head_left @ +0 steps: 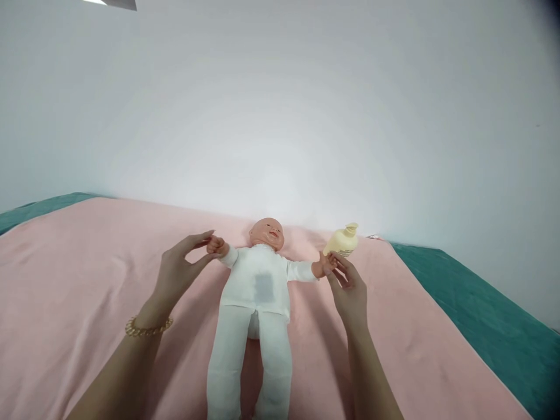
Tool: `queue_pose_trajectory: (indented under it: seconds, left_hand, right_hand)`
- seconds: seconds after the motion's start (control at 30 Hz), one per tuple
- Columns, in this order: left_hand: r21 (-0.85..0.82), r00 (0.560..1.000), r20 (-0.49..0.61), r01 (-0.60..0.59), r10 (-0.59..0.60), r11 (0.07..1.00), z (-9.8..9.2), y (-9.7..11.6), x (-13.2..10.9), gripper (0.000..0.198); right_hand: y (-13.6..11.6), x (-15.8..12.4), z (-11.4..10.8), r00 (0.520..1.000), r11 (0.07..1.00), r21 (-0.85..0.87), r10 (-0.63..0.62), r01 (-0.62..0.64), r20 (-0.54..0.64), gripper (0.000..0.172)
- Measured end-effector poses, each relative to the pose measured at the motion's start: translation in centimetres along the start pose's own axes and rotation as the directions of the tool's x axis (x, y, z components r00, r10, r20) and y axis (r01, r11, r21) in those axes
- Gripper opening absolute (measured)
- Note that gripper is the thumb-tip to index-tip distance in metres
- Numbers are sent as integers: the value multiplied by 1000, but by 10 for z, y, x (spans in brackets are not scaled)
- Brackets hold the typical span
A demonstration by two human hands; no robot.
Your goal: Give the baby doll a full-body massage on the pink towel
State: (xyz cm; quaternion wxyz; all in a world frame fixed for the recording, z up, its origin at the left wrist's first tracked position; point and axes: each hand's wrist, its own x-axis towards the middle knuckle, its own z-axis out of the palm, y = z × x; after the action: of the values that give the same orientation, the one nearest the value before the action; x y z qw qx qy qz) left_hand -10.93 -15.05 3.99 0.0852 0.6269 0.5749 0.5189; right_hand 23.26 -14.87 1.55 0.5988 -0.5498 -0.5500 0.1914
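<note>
A baby doll (256,297) in white clothes lies on its back on a pink blanket (79,280), arms spread out, head toward the wall. My left hand (179,271) pinches the doll's small hand on the left between thumb and fingers. My right hand (347,289) holds the doll's other hand at the fingertips. A pale yellow pump bottle (342,241) lies on the blanket just beyond my right hand, close to it but not clearly held. A gold bracelet (147,328) is on my left wrist.
The pink blanket covers a bed with teal bedding (476,315) showing at the right and far left. A plain white wall (280,116) rises directly behind the bed. A grey patch marks the doll's shirt.
</note>
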Motion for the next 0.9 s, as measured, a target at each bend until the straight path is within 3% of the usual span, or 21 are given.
queue_pose_trajectory:
  seconds: [0.13,0.2,0.3,0.4,0.47,0.73,0.9]
  left_hand:
    - [-29,965,154,-211,213,977,23,12,-12,41]
    - [-45,895,240,-377,376,925,33,14,-16,33]
    - [-64,768,275,-586,579,808,43,15,-20,33]
    - [-63,670,278,-702,688,709,47,16,-21,40]
    - [-71,631,298,-734,716,676,48,17,-22,41]
    - [-146,593,391,-715,704,683,46,21,-22,56]
    - [-146,569,386,-739,726,658,48,21,-22,54]
  right_hand:
    - [-10,-17,19,952,963,28,-270,269,142,31]
    - [-13,-25,28,881,911,44,-408,410,240,32]
    - [-17,-36,40,757,829,88,-542,551,365,37]
    - [-18,-42,49,664,764,105,-613,637,429,38]
    - [-17,-44,52,618,717,107,-659,689,429,36]
    - [-21,-44,51,524,630,81,-704,772,480,31]
    - [-21,-45,51,519,618,38,-690,785,505,31]
